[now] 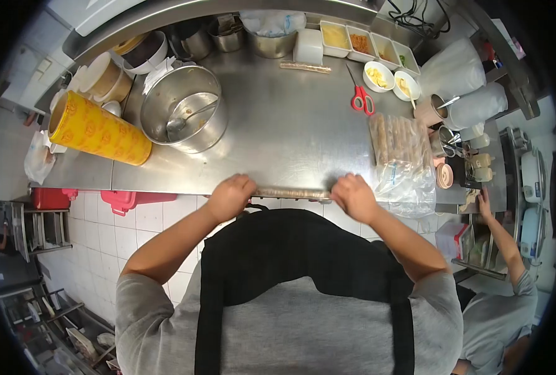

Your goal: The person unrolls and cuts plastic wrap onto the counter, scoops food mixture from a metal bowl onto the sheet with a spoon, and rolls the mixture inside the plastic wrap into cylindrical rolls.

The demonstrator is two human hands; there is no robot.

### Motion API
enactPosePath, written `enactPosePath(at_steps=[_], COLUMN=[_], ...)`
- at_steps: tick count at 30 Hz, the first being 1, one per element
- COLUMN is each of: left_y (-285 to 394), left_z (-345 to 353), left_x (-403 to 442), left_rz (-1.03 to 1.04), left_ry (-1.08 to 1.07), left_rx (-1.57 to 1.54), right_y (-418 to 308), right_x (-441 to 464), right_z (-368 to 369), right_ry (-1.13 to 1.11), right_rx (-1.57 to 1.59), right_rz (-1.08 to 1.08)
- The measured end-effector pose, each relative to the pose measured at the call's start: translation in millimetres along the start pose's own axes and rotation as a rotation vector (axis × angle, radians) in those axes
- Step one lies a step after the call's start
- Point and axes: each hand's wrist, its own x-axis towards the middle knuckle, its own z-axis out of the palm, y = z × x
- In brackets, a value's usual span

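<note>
Along the front edge of the steel counter [278,150] lies a long, thin roll [292,194] in what looks like clear plastic wrap. At its left end my left hand [233,195] is closed around it. My right hand [354,195] grips the other end, fingers curled. What is inside the wrap cannot be made out. A similar thin roll [305,67] rests at the back of the counter. To the right of my right hand, a clear plastic bag [403,162] holds several light brown rolls of the same kind.
At left stand a large steel pot [197,134] with a ladle [179,124] inside and a yellow patterned roll [100,128]. Red-handled scissors [360,100], white bowls [378,76] and white food trays [335,39] sit at the back right. A co-worker's hand [483,203] reaches in at far right.
</note>
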Motion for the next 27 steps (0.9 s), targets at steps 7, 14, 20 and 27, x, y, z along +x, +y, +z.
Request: enactPosePath(at_steps=[7, 14, 20, 27], left_y=[-34, -113, -132, -123], left_z=[17, 23, 28, 35], left_x=[39, 170, 189, 191], left_rz=[-0.016, -0.428, -0.347, -0.371], left_ry=[0.061, 0.108, 0.170, 0.183], left_rx=[0.090, 0.331, 0.396, 0.402], right_y=[55, 126, 146, 140], right_x=[43, 155, 157, 157], right_z=[19, 34, 50, 44], right_ry=[0.082, 0.188, 0.367, 0.373], right_rx=[-0.126, -0.228, -0.154, -0.141], right_rz=[-0.061, 0.294, 0.185, 0.101])
